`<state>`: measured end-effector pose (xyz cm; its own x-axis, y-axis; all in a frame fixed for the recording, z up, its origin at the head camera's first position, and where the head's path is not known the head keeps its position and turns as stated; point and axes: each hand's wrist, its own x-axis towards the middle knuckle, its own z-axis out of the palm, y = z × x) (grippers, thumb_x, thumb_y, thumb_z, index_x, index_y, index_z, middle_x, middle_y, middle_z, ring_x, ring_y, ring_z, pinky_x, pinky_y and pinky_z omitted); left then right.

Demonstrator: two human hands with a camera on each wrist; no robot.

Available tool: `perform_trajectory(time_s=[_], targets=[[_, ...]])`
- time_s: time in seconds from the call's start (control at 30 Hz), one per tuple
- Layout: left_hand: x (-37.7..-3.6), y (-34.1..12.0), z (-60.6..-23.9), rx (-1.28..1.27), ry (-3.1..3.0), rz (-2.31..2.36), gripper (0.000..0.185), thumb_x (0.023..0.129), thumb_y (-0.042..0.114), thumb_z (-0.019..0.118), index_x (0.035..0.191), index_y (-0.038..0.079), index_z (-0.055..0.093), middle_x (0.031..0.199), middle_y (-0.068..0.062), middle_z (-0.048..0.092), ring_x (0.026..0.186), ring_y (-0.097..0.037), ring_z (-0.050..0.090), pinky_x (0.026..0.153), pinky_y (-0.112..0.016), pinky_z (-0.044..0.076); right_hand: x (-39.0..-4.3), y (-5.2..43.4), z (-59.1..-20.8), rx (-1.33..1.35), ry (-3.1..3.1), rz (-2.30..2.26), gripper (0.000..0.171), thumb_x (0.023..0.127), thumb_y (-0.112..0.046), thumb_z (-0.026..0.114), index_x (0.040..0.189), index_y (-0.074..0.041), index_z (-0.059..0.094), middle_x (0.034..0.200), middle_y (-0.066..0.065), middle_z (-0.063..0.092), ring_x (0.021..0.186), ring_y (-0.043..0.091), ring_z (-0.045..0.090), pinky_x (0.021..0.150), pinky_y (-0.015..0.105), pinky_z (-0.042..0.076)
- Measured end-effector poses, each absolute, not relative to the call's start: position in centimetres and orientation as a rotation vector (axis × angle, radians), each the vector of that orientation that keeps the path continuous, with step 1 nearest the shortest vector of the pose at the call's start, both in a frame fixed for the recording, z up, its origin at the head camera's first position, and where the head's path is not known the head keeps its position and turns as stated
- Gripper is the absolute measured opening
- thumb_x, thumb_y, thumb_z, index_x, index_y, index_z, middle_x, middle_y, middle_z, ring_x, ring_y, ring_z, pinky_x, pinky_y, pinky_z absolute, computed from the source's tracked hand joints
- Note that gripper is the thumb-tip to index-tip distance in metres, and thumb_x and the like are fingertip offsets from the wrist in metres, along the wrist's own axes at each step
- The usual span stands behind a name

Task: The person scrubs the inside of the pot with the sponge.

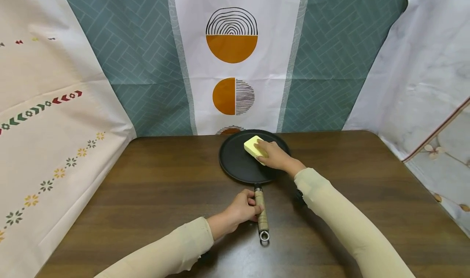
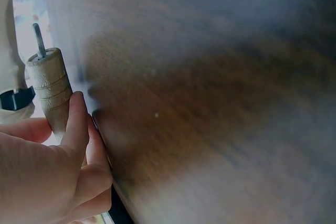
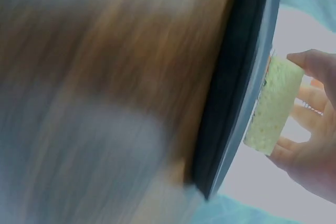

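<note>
Right hand [image 1: 277, 157]: fingers [image 3: 310, 66] and thumb curled over a yellow sponge [image 1: 255, 148], pinching it by its edges; the right wrist view shows the sponge [image 3: 273, 106] flat against the pan's inner face, fingertips wrapped around its far side. Left hand [image 1: 240, 210]: fingers closed round the wooden handle [image 1: 261, 210], thumb [image 2: 77, 124] laid along it in the left wrist view, where the handle's ribbed end and metal stem [image 2: 39, 40] poke out above the grip. The handle runs toward the person and ends in a metal hanging ring [image 1: 264, 236]. The pan [image 1: 238, 163] is a flat black round griddle lying on the dark wooden table [image 1: 147, 188], near the back edge and about centred; the sponge sits on its far right part, just inside the rim. Both forearms in pale long sleeves [image 1: 330, 204]. Patterned cloths hang behind and to either side of the table [image 1: 231, 65]. Judged step: wiping the pan surface with the sponge while the other hand steadies it by the handle. The next move would seem to call for steady downward pressure and sweeping the sponge across the uncovered left and near areas, with the handle grip held firm so the pan does not slide or turn on the table.
</note>
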<state>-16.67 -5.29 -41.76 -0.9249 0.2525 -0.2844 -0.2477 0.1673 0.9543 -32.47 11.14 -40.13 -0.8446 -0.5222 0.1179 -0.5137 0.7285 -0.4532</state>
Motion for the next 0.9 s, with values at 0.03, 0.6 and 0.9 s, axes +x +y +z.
perform_trajectory(time_s=[0.03,0.6,0.9], targets=[[-16.6,-5.3,-41.8,0.006,2.073,1.811,0.043,0.086,-0.009,0.064,0.123,-0.011,0.042,0.092,-0.012,0.043,0.076,-0.022,0.058,0.066,-0.035,0.060,-32.5,11.6,-40.1,-0.848,2.924,-0.781,0.055,0.095,-0.019,0.060,0.142,0.003,0.042,0.149,0.023,0.034,0.123,0.045,0.040,0.101,0.053,0.039],[-16.6,-5.2,-41.7,-0.008,2.087,1.806,0.042,0.086,-0.009,0.065,0.121,-0.010,0.043,0.093,-0.013,0.043,0.074,-0.023,0.058,0.065,-0.036,0.060,-31.5,20.3,-39.3,-0.483,3.190,-0.887,0.051,0.095,-0.011,0.054,0.136,0.016,0.040,0.143,0.038,0.031,0.124,0.055,0.035,0.099,0.061,0.031],[-16.6,-5.3,-41.7,-0.010,2.087,1.799,0.042,0.085,-0.009,0.065,0.121,-0.011,0.043,0.094,-0.013,0.043,0.072,-0.023,0.058,0.065,-0.036,0.060,-30.4,23.1,-40.3,-0.386,3.230,-0.853,0.050,0.093,-0.010,0.055,0.131,0.020,0.042,0.137,0.043,0.033,0.126,0.056,0.033,0.098,0.064,0.028]])
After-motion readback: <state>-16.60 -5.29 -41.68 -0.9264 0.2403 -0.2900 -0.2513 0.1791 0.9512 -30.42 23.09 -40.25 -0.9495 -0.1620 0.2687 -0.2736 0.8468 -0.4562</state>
